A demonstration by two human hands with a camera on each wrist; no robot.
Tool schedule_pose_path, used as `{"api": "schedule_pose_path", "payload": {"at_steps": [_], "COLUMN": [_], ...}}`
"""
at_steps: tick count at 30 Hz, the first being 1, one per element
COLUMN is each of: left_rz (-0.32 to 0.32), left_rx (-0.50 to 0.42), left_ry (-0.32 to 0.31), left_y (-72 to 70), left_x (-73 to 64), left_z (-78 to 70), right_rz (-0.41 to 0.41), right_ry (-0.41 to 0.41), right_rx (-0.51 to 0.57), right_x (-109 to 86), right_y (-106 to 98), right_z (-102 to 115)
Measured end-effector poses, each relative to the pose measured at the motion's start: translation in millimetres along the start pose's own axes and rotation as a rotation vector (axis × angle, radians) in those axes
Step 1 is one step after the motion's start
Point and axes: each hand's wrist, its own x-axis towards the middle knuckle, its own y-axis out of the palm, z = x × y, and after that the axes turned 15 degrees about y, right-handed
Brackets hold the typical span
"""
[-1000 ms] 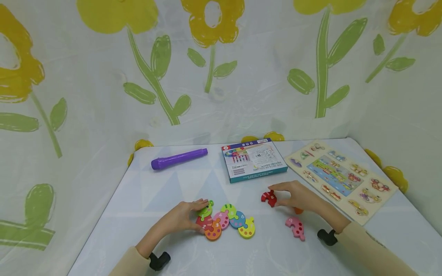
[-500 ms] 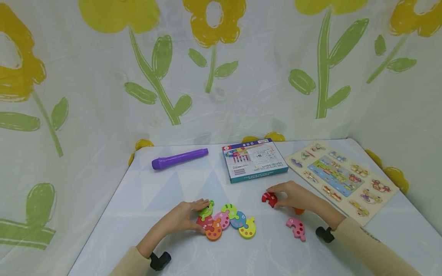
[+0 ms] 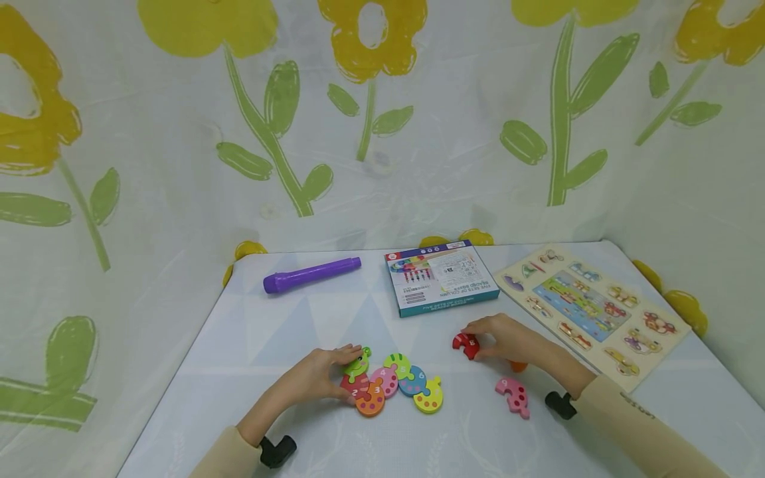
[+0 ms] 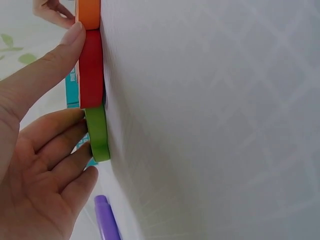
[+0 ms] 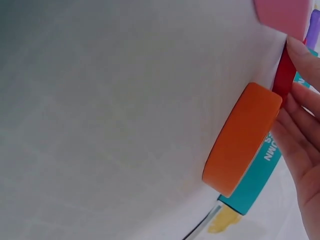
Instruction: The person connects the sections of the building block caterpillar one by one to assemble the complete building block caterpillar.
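Joined caterpillar puzzle pieces curve across the table: a green smiling head (image 3: 356,365), then red, orange (image 3: 369,399), pink, green, blue and yellow (image 3: 427,398) pieces. My left hand (image 3: 315,377) holds this chain's left end, thumb at the red piece (image 4: 91,70) and fingers against the head's edge. Apart from the chain, to its right, my right hand (image 3: 509,338) pinches a striped red puzzle piece (image 3: 465,344) between thumb and fingers, low at the tabletop. A loose orange piece (image 5: 242,140) lies partly under that hand in the head view. Nearer me is a loose pink piece (image 3: 512,397).
A purple microphone-shaped toy (image 3: 311,275) lies at the back left. Behind my hands is a flat bead-set box (image 3: 442,277). A wooden picture puzzle board (image 3: 588,309) fills the table's right side, beside my right forearm. Flowered cloth hangs behind the table.
The view has shifted very slightly. Both hands and the puzzle pieces stay practically where they were.
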Motion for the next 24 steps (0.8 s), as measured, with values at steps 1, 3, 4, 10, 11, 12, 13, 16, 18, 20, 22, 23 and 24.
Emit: {"api": "schedule_pose_path", "payload": {"at_steps": [1,3,4,10,11,12,13,16,18,20,22,23,24], "left_rz": [0.0,0.001,0.002,0.006,0.006,0.006,0.005,0.002,-0.002,-0.006,-0.01,-0.011,-0.013], "left_rx": [0.0,0.0,0.0,-0.005,-0.006,-0.007,-0.007,-0.009,-0.007,-0.007,-0.007,-0.009,-0.011], "left_ry": [-0.001,-0.001,-0.002,-0.021,-0.024,-0.025,-0.023,-0.015,-0.007,0.0,0.007,0.005,0.004], "left_y": [-0.1,-0.1,-0.3,-0.8,-0.8,-0.8,-0.8,-0.1,0.2,0.4,0.7,0.9,1.0], "left_x": [0.1,0.2,0.2,0.5,0.5,0.5,0.5,0.3,0.4,0.5,1.0,1.4,1.7], "left_z": [-0.1,-0.3,-0.5,-0.8,-0.5,-0.2,0.1,2.0,2.7,3.4,3.6,3.5,3.5], "right_rz": [-0.003,-0.013,-0.02,-0.054,-0.057,-0.059,-0.062,-0.067,-0.069,-0.072,-0.075,-0.077,-0.08], "right_ry": [0.002,-0.004,-0.013,-0.085,-0.092,-0.093,-0.094,-0.093,-0.089,-0.088,-0.079,-0.069,-0.058], "right_rx": [0.0,-0.001,0.002,0.048,0.055,0.061,0.067,0.08,0.082,0.084,0.089,0.092,0.098], "right_x": [-0.8,-2.8,-4.1,-12.2,-13.3,-14.4,-15.3,-17.4,-18.7,-20.3,-22.4,-23.6,-24.9], "right_y": [0,0,0,0,0,0,0,2,2,2,2,3,3], "right_z": [0,1,1,2,2,2,3,5,7,10,13,15,17]}}
